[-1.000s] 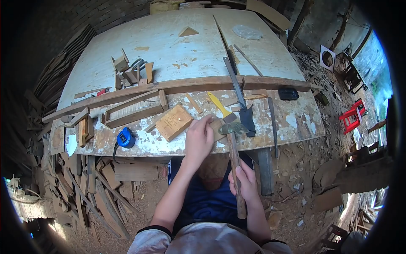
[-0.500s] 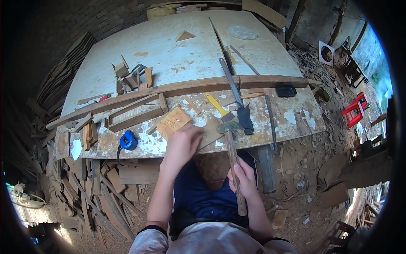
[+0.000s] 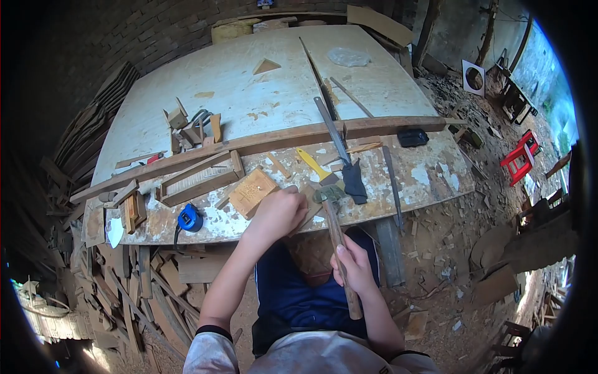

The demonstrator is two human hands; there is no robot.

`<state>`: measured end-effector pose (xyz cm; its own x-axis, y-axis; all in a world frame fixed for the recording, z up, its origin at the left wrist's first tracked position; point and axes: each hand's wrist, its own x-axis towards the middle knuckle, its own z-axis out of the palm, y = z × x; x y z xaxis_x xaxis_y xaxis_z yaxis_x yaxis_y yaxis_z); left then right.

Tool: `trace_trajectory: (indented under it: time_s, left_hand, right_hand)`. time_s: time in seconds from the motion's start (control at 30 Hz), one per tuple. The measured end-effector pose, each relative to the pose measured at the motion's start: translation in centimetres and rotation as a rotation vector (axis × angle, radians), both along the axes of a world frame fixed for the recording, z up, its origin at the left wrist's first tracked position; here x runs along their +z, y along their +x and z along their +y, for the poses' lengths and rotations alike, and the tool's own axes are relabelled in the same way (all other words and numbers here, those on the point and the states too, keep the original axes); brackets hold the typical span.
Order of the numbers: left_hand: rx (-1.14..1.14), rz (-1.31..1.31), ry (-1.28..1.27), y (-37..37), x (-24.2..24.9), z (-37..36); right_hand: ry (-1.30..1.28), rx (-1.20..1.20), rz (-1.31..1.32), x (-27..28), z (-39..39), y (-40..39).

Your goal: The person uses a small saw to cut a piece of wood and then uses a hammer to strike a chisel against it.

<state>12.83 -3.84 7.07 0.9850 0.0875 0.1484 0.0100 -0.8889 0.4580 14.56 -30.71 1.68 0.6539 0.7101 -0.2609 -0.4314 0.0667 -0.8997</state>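
Note:
My right hand (image 3: 355, 268) is wrapped round the wooden handle of a hammer (image 3: 336, 229). The hammer's head lies over the bench's front edge, close to a brush with a yellow handle (image 3: 310, 163). My left hand (image 3: 281, 213) is closed, fingers curled, over a thin piece of wood (image 3: 309, 215) that it partly covers. Whatever its fingertips hold, if anything, is hidden. Just left of that hand lies a square wooden block (image 3: 252, 193) with small marks on top. A dark cloth-like piece (image 3: 354, 182) lies beyond the hammer head.
A long wooden beam (image 3: 274, 138) crosses the worn workbench (image 3: 218, 230). On the near side are a blue tape measure (image 3: 190, 218), a wooden frame (image 3: 202, 181), a metal bar (image 3: 392, 181) and a black case (image 3: 412, 137). Wood scraps (image 3: 156, 287) pile below left; a red stool (image 3: 520, 159) stands right.
My left hand has shifted slightly right over the thin wood, and its fingers look more curled. The hammer stays in my right hand, and the whole view has tilted a little.

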Motion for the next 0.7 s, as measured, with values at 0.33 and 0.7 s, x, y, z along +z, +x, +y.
trace_trajectory:
  time_s: [0.33, 0.7]
  left_hand:
    - [0.034, -0.121, -0.126, 0.7, 0.6, -0.5]
    - [0.239, -0.560, -0.506, 0.8, -5.0, -1.7]
  right_hand:
    - [0.002, 0.015, -0.002, -0.2, -0.1, 0.1]
    - [-0.014, 0.012, -0.016, -0.3, -0.1, 0.0]
